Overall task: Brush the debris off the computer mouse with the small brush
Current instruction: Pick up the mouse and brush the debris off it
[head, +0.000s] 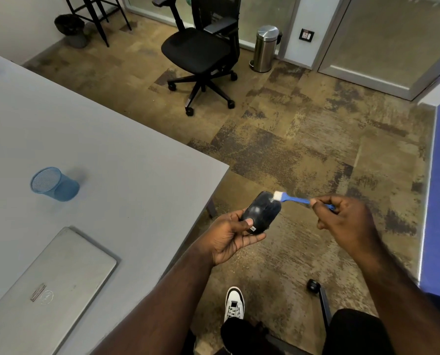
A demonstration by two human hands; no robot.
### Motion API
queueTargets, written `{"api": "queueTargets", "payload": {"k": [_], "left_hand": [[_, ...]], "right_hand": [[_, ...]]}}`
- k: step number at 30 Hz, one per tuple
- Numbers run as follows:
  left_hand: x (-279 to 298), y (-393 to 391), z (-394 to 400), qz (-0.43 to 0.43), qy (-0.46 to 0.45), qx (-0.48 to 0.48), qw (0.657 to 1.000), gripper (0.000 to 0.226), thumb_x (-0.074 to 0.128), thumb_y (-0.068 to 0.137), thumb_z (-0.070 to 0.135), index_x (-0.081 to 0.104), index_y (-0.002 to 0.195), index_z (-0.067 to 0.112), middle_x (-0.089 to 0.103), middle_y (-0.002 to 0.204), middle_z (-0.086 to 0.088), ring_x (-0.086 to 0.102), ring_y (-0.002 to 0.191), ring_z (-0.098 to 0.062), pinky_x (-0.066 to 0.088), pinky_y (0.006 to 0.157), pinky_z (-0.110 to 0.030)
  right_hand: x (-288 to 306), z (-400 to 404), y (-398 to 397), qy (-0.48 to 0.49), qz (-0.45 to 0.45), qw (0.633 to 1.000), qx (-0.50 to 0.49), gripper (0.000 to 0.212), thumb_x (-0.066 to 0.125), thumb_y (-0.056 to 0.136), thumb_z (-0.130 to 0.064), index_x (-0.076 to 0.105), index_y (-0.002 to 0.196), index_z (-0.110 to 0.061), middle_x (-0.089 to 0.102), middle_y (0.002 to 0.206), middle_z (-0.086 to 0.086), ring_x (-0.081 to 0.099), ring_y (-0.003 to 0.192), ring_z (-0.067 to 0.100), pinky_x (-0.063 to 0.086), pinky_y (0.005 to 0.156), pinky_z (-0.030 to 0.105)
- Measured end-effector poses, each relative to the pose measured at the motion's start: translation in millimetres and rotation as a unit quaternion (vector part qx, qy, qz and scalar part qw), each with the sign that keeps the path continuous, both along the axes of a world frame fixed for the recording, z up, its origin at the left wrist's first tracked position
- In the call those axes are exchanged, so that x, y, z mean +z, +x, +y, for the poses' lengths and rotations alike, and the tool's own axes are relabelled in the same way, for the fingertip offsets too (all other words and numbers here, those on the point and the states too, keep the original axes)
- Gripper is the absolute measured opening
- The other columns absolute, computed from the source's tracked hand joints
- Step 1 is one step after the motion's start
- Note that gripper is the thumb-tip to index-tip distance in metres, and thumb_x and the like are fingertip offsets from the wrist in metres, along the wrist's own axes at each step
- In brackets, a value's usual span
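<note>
My left hand point(230, 235) holds a glossy black computer mouse point(262, 210) from below, thumb on its side, out over the carpet just past the table's corner. My right hand point(342, 213) pinches the handle of a small blue brush point(294, 199) with white bristles. The bristles touch the mouse's far right edge near its front. The end of the handle sticks out between my fingers.
A grey table point(98, 155) fills the left, with a blue mesh cup point(53, 184) lying on its side and a shut silver laptop point(49, 285). A black office chair point(201, 52) and a steel bin point(265, 48) stand across the carpet. My shoe point(234, 303) is below.
</note>
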State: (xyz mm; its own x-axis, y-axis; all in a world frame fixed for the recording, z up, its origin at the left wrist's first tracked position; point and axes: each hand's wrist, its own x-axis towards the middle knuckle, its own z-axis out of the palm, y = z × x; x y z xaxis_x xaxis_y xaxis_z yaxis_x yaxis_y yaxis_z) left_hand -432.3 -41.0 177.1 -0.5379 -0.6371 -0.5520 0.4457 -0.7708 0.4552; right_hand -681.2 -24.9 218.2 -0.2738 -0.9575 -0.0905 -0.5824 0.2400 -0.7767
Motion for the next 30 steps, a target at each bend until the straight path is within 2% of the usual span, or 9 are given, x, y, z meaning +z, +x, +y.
{"api": "queueTargets", "payload": {"k": [2,5,10,13,16,19,22,27,30], "left_hand": [[0.0,0.1,-0.2,0.008,-0.002,-0.003,1.0,0.031,0.047,0.091,-0.008,0.053,0.122,-0.006,0.053,0.131,-0.031,0.062,0.114,-0.038,0.053,0.095,-0.047],[0.8,-0.9,0.4,0.0,-0.006,-0.008,1.0,0.033,0.046,0.092,-0.008,0.052,0.125,-0.006,0.053,0.132,-0.03,0.061,0.115,-0.038,0.052,0.096,-0.047],[0.8,-2.1,0.2,-0.004,-0.001,0.005,1.0,0.037,0.045,0.093,-0.007,0.046,0.13,-0.009,0.05,0.134,-0.032,0.06,0.115,-0.038,0.05,0.097,-0.048],[1.0,-1.8,0.7,-0.002,-0.003,0.001,1.0,0.038,0.045,0.093,-0.007,0.045,0.131,-0.009,0.054,0.13,-0.03,0.064,0.111,-0.036,0.052,0.096,-0.046],[1.4,-1.4,1.5,-0.002,0.0,0.003,1.0,0.038,0.045,0.093,-0.008,0.046,0.131,-0.009,0.053,0.131,-0.03,0.063,0.111,-0.037,0.052,0.095,-0.046],[1.7,-0.7,0.6,0.002,0.001,0.011,1.0,0.037,0.045,0.093,-0.007,0.046,0.13,-0.009,0.052,0.131,-0.03,0.064,0.11,-0.037,0.052,0.095,-0.047],[1.7,-0.2,0.9,0.009,0.001,0.012,1.0,0.038,0.045,0.093,-0.007,0.045,0.131,-0.01,0.052,0.132,-0.03,0.065,0.109,-0.037,0.053,0.094,-0.046],[2.1,-0.3,1.7,0.001,-0.007,0.007,1.0,0.042,0.046,0.092,-0.007,0.043,0.134,-0.01,0.048,0.137,-0.033,0.063,0.112,-0.037,0.054,0.094,-0.045],[1.0,-1.4,1.5,-0.002,-0.01,0.004,1.0,0.041,0.046,0.092,-0.007,0.044,0.133,-0.009,0.048,0.137,-0.032,0.062,0.113,-0.037,0.054,0.093,-0.045]], "right_hand": [[-2.0,2.3,3.8,0.013,0.013,0.999,0.027,0.005,0.071,0.09,-0.027,0.075,0.088,-0.026,0.068,0.055,-0.01,0.057,0.038,-0.001,0.039,0.034,0.011],[-7.4,-1.6,2.5,0.009,0.059,0.998,-0.031,0.011,0.069,0.091,-0.027,0.077,0.094,-0.02,0.063,0.047,-0.005,0.052,0.036,-0.003,0.034,0.03,0.011],[-4.5,1.4,4.6,-0.004,0.011,1.0,0.009,0.005,0.071,0.089,-0.028,0.075,0.088,-0.026,0.069,0.058,-0.016,0.058,0.041,-0.001,0.039,0.034,0.009],[-8.0,0.2,5.8,0.003,0.045,0.999,-0.01,0.006,0.071,0.09,-0.024,0.076,0.089,-0.022,0.062,0.044,-0.005,0.053,0.036,-0.002,0.035,0.031,0.01],[-7.3,-1.7,2.7,-0.003,0.05,0.998,-0.049,0.008,0.069,0.091,-0.029,0.075,0.091,-0.024,0.063,0.046,-0.005,0.053,0.036,0.0,0.034,0.03,0.013],[-3.5,0.4,5.9,-0.011,0.019,1.0,-0.017,0.004,0.07,0.09,-0.028,0.073,0.088,-0.028,0.068,0.054,-0.014,0.059,0.04,0.006,0.036,0.032,0.012],[-5.3,1.3,6.8,0.005,0.038,0.999,-0.018,0.007,0.07,0.091,-0.023,0.076,0.092,-0.02,0.064,0.047,-0.006,0.053,0.034,-0.001,0.033,0.03,0.01],[-4.6,-0.1,1.7,0.005,0.021,0.998,-0.066,0.009,0.067,0.092,-0.033,0.073,0.093,-0.026,0.065,0.049,-0.003,0.048,0.035,0.008,0.037,0.034,0.022],[-0.9,0.2,4.3,0.0,0.007,1.0,-0.028,0.006,0.069,0.091,-0.03,0.073,0.087,-0.029,0.067,0.052,-0.01,0.049,0.035,0.004,0.038,0.034,0.016]]}}
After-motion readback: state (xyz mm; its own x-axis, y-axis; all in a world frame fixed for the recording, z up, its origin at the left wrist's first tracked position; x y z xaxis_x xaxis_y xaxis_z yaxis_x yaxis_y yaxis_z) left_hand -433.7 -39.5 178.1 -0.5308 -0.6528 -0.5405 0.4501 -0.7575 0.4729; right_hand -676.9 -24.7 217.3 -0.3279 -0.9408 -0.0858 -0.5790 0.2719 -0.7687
